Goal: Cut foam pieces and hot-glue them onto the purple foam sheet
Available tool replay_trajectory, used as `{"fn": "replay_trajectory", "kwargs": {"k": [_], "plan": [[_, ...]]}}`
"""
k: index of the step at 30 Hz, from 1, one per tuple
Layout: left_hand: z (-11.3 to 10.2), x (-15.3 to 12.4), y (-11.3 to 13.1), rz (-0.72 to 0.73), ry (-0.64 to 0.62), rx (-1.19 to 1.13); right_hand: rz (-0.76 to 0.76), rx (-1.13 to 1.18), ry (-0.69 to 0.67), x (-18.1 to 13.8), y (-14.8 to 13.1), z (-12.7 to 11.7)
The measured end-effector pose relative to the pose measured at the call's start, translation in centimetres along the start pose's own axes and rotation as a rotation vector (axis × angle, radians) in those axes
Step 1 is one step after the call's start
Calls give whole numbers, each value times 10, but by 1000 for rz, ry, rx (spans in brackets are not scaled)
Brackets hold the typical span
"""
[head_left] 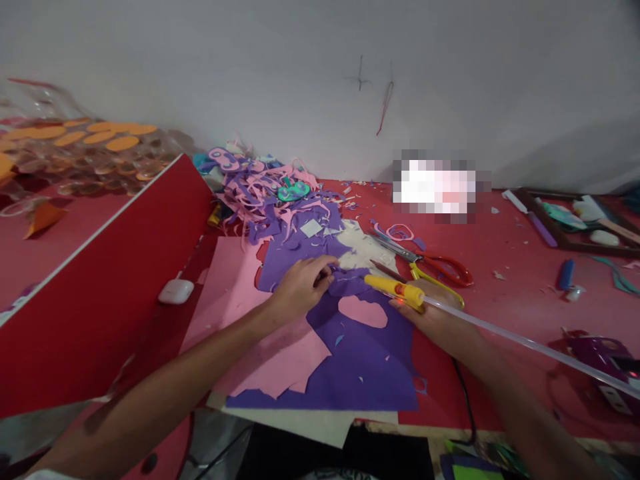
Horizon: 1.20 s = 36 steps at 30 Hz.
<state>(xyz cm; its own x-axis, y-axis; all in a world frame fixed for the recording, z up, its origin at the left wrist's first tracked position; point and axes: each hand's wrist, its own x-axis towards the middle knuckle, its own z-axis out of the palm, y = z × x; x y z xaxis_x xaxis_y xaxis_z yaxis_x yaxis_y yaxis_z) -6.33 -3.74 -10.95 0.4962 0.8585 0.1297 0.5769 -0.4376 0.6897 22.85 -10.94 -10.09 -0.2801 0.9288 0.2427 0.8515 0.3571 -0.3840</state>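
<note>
In my right hand (435,310) is a yellow hot glue gun (395,288) with a long clear glue stick (510,337) running out of its back and a small red light glowing on it. Its nozzle points left at a small purple foam piece (347,279). My left hand (303,283) pinches that piece by its left end, fingers partly hidden. Beneath both hands lie purple foam sheets (365,373). A pink foam sheet (270,360) overlaps them on the left, and a pink cutout (363,311) rests just below the nozzle.
Red-handled scissors (425,257) lie beyond my right hand. Pink and purple scraps (260,193) are heaped by the wall. A red panel (115,280) slants along the left, with a white earbud case (176,291) beside it. A dark tray (590,220) stands far right, a purple device (607,367) nearer.
</note>
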Motion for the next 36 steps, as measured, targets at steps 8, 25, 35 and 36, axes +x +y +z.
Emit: {"fn": "replay_trajectory", "kwargs": {"k": [8,25,35,36], "plan": [[0,1,2,-5,6,-5,27,15,-2,-1,5,0],[0,0,0,-7,-5,8,0,-37,-15,0,8,0],[0,0,1,4,-2,8,46,107,41,-2,10,-1],[0,0,1,4,-2,12,46,128,30,-2,7,-1]]}}
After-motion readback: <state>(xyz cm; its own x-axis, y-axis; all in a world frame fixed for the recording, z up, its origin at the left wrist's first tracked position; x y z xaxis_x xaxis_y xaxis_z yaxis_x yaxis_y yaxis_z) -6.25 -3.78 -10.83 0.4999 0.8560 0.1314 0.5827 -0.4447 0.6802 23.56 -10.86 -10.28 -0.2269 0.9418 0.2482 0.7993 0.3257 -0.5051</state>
